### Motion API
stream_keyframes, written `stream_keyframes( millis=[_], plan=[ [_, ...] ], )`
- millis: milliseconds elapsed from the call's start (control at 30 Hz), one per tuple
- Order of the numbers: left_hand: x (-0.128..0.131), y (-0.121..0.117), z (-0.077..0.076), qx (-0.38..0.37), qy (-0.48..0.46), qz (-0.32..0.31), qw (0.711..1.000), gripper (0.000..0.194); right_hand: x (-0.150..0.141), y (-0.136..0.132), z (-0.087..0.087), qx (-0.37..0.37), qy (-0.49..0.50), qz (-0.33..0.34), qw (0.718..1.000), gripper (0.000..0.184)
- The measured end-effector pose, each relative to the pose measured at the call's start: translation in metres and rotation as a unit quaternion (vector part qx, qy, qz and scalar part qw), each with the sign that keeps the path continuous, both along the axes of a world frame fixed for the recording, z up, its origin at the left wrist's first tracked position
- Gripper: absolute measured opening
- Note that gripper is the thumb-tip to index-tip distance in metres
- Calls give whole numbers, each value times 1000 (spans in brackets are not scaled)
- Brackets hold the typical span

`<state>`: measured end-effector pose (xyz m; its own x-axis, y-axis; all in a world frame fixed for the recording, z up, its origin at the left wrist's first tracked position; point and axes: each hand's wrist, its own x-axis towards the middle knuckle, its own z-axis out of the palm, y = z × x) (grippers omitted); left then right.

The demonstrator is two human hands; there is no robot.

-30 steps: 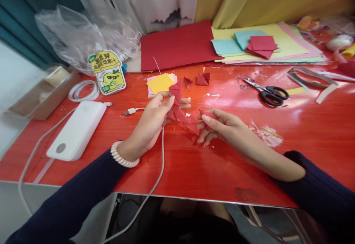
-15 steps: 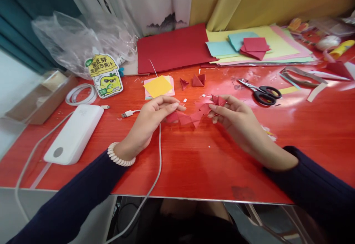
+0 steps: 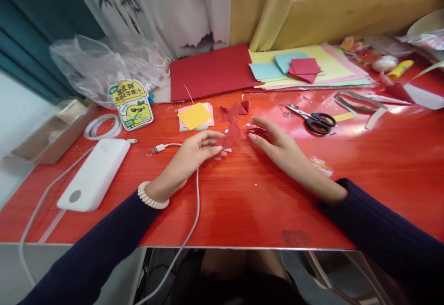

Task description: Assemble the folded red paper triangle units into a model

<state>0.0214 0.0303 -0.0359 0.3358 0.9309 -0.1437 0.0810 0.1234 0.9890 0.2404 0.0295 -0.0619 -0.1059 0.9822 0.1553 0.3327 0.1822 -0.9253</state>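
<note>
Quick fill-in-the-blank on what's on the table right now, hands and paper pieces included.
1. The left hand pinches a chain of folded ____ paper pieces.
2. The scissors have ____ handles.
3. The top sheet of the small paper stack is ____.
4. The bracelet sits on the ____ wrist.

Missing: red; black; yellow; left

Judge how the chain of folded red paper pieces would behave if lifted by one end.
The paper chain, pinched by the left hand, looks light and probably floppy at its joints. The pieces seem only tucked together, so they might slip apart. The right hand is open beside it.
</note>
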Motion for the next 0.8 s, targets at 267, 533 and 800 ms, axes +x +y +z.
stream_keyframes(
  millis=[267,533,800],
  plan=[
    [18,-12,-1,-48,-112,-1,993,32,-14,-13,13,42,-11,32,999,21],
    [17,-8,-3,-37,-1,-21,999,23,-17,-12,18,-122,155,77,977,19],
    [10,-14,1,86,92,-113,986,18,-15,-10,3,-64,114,91,987,29]
  ],
)
